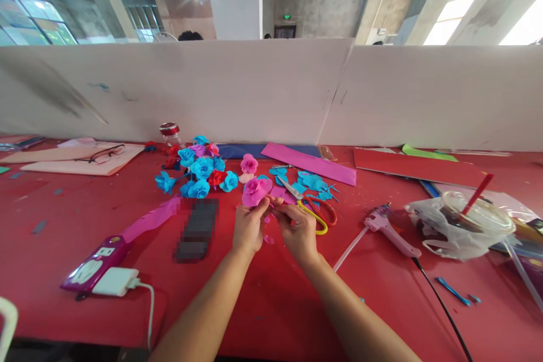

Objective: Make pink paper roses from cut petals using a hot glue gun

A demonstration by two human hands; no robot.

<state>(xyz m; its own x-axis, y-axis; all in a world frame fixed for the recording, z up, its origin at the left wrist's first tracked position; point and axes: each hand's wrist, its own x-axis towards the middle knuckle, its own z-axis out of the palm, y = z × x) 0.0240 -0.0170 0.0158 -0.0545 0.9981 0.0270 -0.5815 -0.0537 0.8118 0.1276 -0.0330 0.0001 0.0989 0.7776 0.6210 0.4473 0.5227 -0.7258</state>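
Shaping the pink paper flower (255,190) seems to call for small, even pinches, so the petals curl without tearing. The left hand (248,227) has its fingers clamped on the flower's base, and the right hand (299,231) pinches a petal edge just beside it. The flower sits above both hands, left of the scissors (311,208), over the red surface (275,300).

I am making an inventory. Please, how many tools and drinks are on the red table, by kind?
Scissors: 1
Glue gun: 1
Power strip: 1
Drink cup: 1
Eyeglasses: 1
Total: 5
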